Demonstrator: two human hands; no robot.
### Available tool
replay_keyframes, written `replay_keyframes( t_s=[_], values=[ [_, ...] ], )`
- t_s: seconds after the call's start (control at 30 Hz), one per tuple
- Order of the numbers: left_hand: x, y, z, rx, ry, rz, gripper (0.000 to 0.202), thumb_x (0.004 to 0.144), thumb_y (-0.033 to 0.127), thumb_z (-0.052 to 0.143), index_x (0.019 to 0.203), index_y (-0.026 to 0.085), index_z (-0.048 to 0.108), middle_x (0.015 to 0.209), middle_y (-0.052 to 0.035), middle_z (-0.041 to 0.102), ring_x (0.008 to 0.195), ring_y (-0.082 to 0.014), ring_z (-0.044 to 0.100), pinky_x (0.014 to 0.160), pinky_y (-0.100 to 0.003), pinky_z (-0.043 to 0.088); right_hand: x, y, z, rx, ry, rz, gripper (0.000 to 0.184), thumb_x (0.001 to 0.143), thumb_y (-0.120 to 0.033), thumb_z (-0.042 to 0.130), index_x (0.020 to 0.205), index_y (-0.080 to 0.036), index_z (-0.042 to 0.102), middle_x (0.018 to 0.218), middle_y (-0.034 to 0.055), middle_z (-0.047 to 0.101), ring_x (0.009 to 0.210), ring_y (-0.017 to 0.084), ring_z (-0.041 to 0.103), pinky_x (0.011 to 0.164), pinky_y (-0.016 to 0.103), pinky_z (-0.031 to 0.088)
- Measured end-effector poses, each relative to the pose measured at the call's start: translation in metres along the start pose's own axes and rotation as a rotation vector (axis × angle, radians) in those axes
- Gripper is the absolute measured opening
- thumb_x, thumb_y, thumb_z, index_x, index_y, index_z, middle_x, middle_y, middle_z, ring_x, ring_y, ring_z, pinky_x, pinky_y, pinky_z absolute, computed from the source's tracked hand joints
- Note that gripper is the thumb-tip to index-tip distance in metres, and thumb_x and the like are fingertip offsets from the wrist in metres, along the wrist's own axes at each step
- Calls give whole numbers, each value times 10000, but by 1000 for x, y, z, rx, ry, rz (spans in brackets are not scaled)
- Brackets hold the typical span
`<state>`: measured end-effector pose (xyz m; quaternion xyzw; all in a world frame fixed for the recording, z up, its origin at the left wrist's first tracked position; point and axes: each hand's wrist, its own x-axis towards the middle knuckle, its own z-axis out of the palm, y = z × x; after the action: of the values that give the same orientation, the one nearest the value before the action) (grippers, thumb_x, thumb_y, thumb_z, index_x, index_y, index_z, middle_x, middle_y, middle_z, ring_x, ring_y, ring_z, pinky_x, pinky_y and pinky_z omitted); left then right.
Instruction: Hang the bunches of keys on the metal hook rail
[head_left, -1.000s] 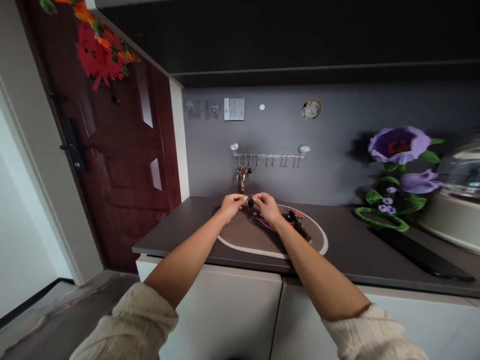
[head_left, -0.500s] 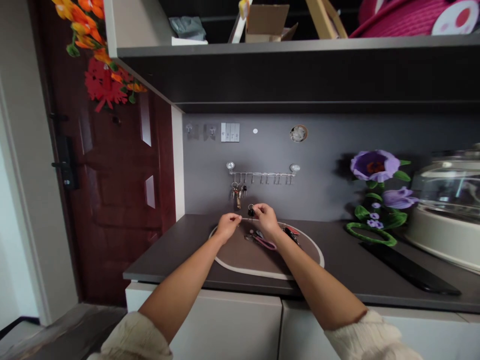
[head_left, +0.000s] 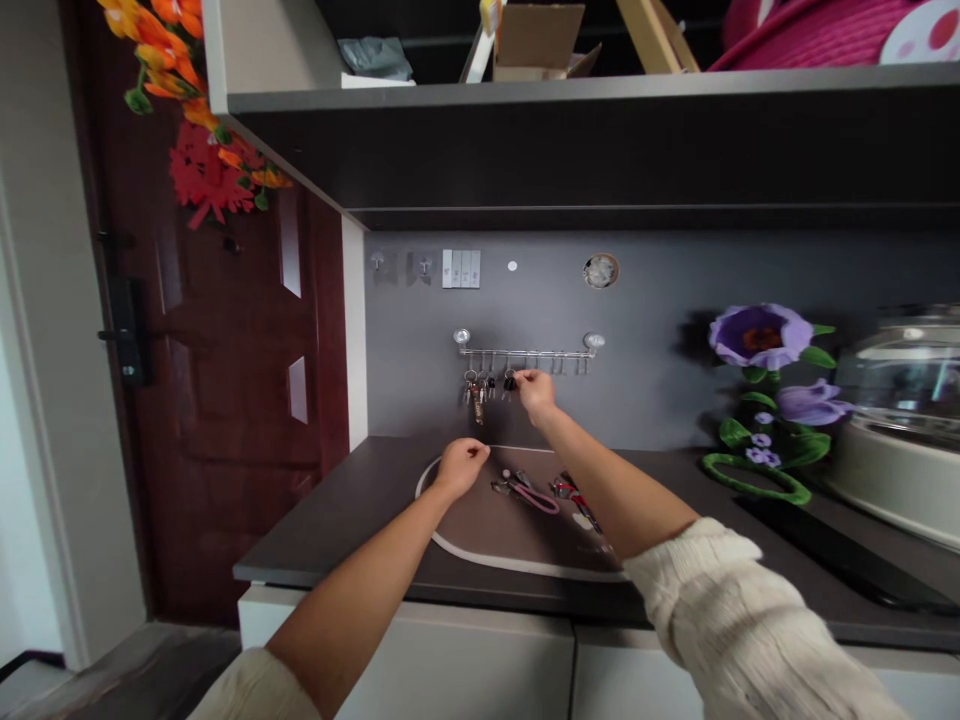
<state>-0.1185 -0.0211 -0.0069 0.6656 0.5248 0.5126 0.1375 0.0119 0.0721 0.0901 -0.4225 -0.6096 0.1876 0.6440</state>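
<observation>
My right hand (head_left: pixel 534 392) is raised to the chrome hook rail (head_left: pixel 525 352) on the grey wall and pinches a small black key (head_left: pixel 509 381) at one of its hooks. A bunch of keys (head_left: pixel 475 388) hangs from the rail just left of it. My left hand (head_left: pixel 461 465) hovers lower down, fingers curled together, over the left edge of the oval brown mat (head_left: pixel 480 515) on the dark counter. More keys with a pink strap (head_left: pixel 525 490) and a red-and-black fob (head_left: pixel 570 493) lie on the mat.
A dark red door (head_left: pixel 225 350) with paper flowers stands at the left. A purple flower ornament (head_left: pixel 765 400) and a glass-lidded pot (head_left: pixel 900 420) sit on the counter at the right. An overhead shelf (head_left: pixel 600 95) holds boxes.
My right hand has lifted the black key from above the mat up to the hook rail. My left hand let go and dropped towards the mat's edge.
</observation>
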Motion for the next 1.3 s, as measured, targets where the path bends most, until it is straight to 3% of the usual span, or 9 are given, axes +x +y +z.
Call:
replay_keyframes(
  t_s=[0.1, 0.53, 1.07, 1.3],
  values=[
    [0, 1, 1, 15, 6, 19, 231, 727, 287, 472, 709, 127, 636, 637, -42, 619, 649, -134, 555, 606, -232, 391, 10, -1, 8, -33, 73, 82, 171, 671, -208, 487, 704, -124, 632, 608, 34, 625, 568, 113, 563, 594, 215, 437],
    [0, 0, 3, 25, -2, 38, 230, 728, 289, 469, 682, 130, 629, 631, -35, 617, 621, -123, 541, 591, -228, 382, 26, 10, 27, -130, 180, 191, 185, 656, -179, 502, 735, -124, 661, 716, 84, 656, 635, 145, 602, 559, 199, 437],
    [0, 0, 2, -4, -1, 7, 220, 730, 287, 477, 685, 131, 626, 632, -34, 616, 632, -120, 549, 605, -227, 397, 17, 21, 23, -123, 134, 218, 183, 667, -217, 490, 714, -132, 645, 649, 45, 624, 555, 104, 523, 560, 194, 395],
    [1, -4, 3, -75, -2, -120, 192, 714, 269, 498, 692, 123, 621, 613, -25, 605, 560, -100, 521, 550, -212, 386, 15, 24, 20, -64, 77, 219, 142, 684, -181, 474, 687, -123, 604, 565, 16, 591, 530, 79, 531, 559, 178, 422]
  ],
)
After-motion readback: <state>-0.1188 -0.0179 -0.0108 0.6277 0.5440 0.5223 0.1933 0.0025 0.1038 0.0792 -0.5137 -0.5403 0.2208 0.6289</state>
